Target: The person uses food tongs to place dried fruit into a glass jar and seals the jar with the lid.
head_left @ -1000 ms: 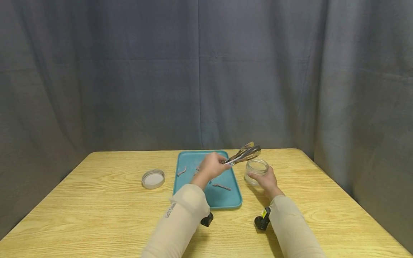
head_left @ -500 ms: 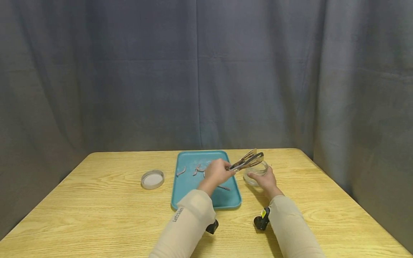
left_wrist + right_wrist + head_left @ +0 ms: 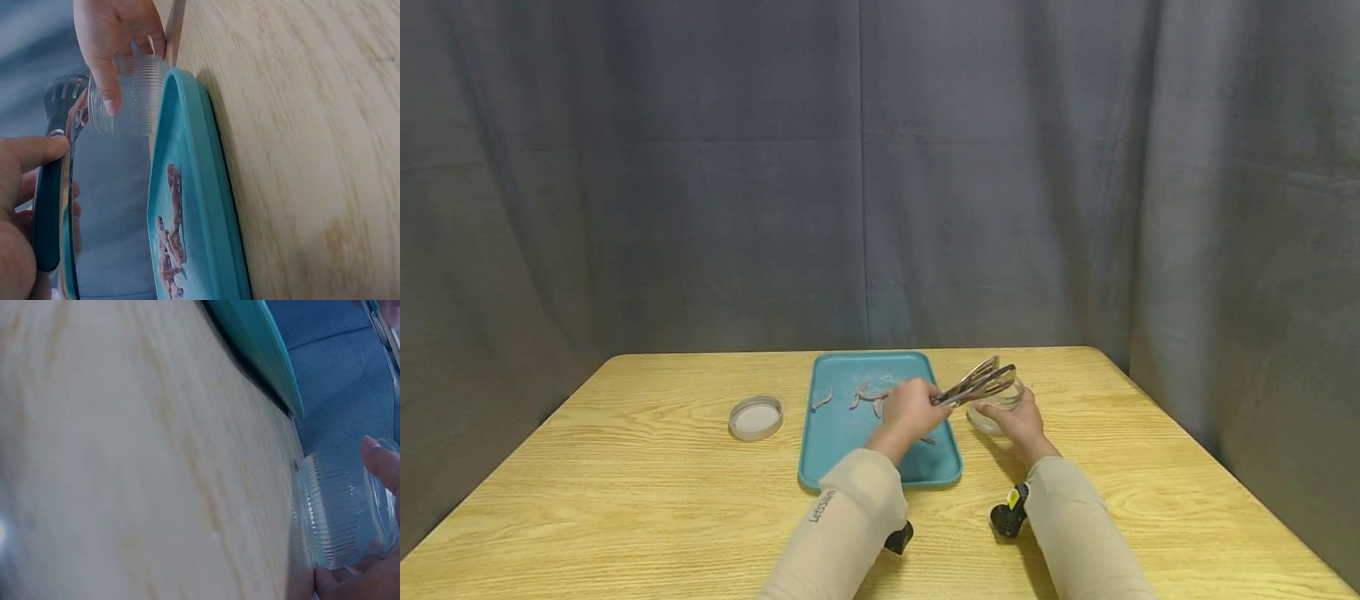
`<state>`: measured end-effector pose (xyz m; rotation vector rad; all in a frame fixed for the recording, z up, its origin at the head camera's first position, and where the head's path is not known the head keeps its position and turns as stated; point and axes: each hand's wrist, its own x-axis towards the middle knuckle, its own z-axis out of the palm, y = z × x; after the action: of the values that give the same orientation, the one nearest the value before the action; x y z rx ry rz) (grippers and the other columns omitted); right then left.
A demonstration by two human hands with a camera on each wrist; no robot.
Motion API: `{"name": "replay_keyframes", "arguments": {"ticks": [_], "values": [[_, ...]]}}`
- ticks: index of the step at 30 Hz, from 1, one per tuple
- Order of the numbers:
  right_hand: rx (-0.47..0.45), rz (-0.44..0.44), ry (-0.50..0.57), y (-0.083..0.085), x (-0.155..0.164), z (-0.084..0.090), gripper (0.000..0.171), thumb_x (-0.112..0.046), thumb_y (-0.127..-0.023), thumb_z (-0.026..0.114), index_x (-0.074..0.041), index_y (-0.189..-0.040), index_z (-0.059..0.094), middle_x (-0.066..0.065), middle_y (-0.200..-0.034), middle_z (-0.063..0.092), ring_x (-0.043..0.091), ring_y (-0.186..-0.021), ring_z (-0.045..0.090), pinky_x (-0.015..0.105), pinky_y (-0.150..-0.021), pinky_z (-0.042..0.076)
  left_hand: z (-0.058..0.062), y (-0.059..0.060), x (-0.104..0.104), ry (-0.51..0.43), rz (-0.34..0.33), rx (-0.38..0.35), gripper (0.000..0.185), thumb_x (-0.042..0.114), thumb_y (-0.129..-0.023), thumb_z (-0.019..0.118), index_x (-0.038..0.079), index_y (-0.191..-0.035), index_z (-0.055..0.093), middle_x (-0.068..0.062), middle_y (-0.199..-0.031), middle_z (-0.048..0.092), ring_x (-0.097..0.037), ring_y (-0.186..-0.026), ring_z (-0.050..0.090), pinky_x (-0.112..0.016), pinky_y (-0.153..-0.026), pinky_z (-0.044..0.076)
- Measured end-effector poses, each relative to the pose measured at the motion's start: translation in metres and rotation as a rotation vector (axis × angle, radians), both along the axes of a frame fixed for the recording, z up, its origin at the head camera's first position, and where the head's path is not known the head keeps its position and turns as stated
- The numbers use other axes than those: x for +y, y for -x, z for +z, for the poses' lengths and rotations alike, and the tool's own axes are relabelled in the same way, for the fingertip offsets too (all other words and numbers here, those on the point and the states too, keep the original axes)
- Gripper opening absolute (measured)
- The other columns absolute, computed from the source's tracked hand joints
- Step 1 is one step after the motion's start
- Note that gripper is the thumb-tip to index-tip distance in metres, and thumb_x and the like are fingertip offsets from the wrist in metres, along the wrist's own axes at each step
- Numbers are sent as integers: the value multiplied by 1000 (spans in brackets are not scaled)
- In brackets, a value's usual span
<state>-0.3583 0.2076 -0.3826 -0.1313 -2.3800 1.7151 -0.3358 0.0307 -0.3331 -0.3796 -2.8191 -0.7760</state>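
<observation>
My left hand [image 3: 913, 407] grips metal tongs [image 3: 979, 385] with slotted heads. Those heads overlap the mouth of a clear glass jar [image 3: 985, 422] in the head view. In the left wrist view a pinkish patch [image 3: 79, 106] shows between the tong heads; I cannot tell whether it is a held strip or a reflection. My right hand [image 3: 1021, 419] holds the jar from its right side, thumb across the front. The jar stands upright on the table, with ribbing low on its side [image 3: 331, 512]. Left of it, a teal tray [image 3: 835, 450] carries several pinkish-brown strips [image 3: 175, 212].
A round pale lid [image 3: 756, 418] lies on the wooden table [image 3: 625, 492], left of the tray. Behind the table's far edge hangs a grey-blue curtain [image 3: 737, 208]. A black wrist camera [image 3: 1009, 512] sits at the right cuff.
My left hand has moved right and a little nearer the body, bringing the tongs down to the jar's mouth. More strips on the tray have come into view. The right hand stays on the jar.
</observation>
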Motion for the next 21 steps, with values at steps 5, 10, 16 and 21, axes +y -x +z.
{"name": "replay_keyframes", "arguments": {"ticks": [5, 10, 16, 21], "values": [[10, -1, 11, 0, -1, 0, 81, -14, -75, 66, 4, -133, 12, 26, -131, 25, 38, -118, 25, 45, -95, 20, 0, -1, 0, 2, 11, 1, 35, 36, -77, 62, 18, -107, 63, 4, -95, 62, -13, -79, 58, -28, -58, 44], [17, 11, 20, 0, 0, 0, 81, -13, -75, 65, 4, -133, 11, 27, -131, 24, 39, -118, 25, 46, -94, 20, 0, 0, 1, -12, 16, -14, 35, 36, -77, 63, 18, -107, 63, 3, -95, 62, -13, -75, 57, -27, -54, 43], [18, 14, 22, 0, 0, 0, 80, -12, -75, 65, 4, -133, 12, 27, -130, 25, 39, -118, 25, 46, -95, 20, -1, -1, 1, -20, 26, -12, 36, 37, -75, 64, 18, -106, 64, 2, -95, 62, -13, -71, 57, -27, -53, 43], [15, 4, 9, 0, 0, -1, 79, -12, -75, 66, 4, -132, 14, 26, -130, 26, 39, -118, 25, 46, -95, 19, -2, -1, 1, -22, 34, -1, 37, 37, -74, 65, 17, -106, 64, 2, -95, 62, -14, -73, 57, -28, -53, 43]]}}
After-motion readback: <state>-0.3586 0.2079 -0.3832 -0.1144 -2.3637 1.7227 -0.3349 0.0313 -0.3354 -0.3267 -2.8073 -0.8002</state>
